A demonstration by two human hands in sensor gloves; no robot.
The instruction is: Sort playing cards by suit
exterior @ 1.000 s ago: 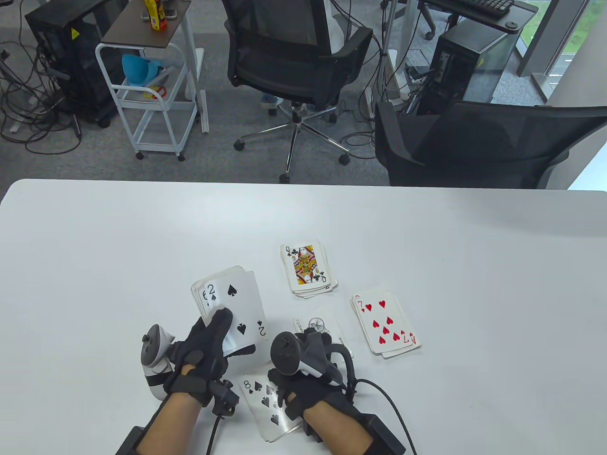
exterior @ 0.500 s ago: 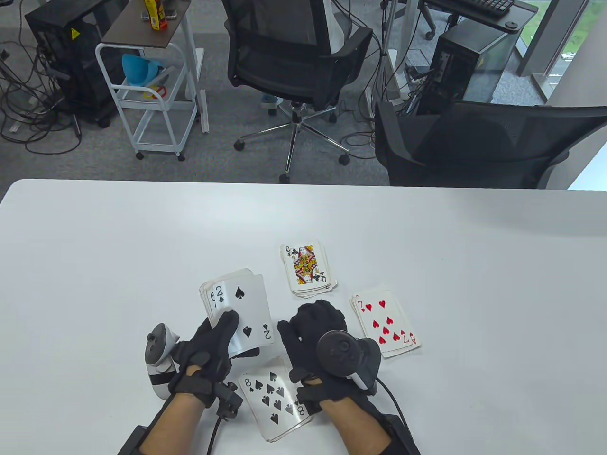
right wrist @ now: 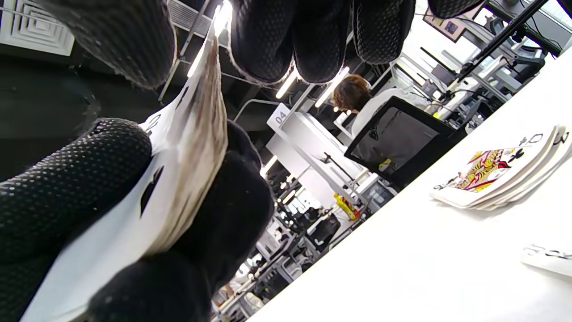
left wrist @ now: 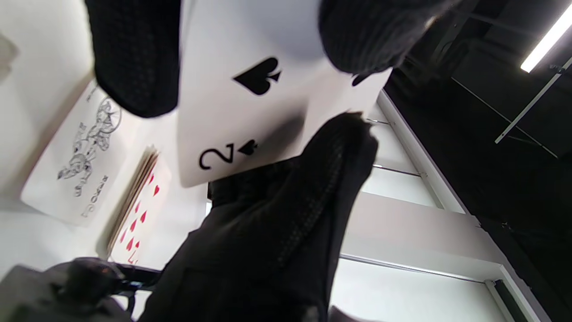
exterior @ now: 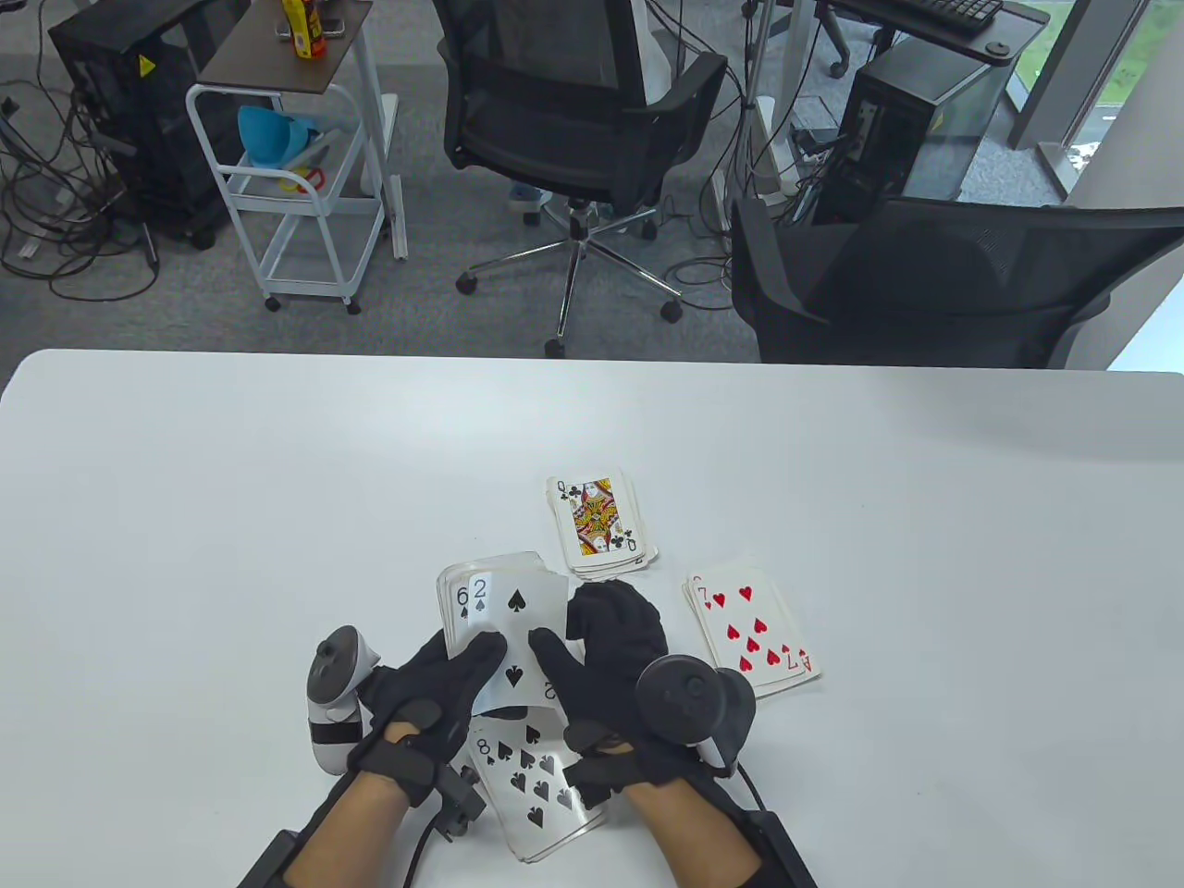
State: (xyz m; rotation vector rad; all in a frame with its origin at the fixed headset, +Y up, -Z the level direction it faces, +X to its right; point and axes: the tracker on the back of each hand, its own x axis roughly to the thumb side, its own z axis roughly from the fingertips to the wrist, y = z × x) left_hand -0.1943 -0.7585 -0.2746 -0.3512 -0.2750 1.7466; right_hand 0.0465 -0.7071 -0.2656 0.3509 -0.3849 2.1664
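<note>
Over the white counter (exterior: 277, 481), your left hand (exterior: 435, 689) and right hand (exterior: 606, 661) both pinch the deck (exterior: 504, 615), so tugging the two of spades (left wrist: 250, 112) free could spill it.

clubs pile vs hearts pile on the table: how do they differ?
The clubs pile shows a queen, a colourful face card; the hearts pile shows a red seven, a plain number card. The clubs pile lies farther from the person; the hearts pile lies nearer and to the right, beside the right hand. Both are face up, loosely stacked on the table, touched by neither hand.
</note>
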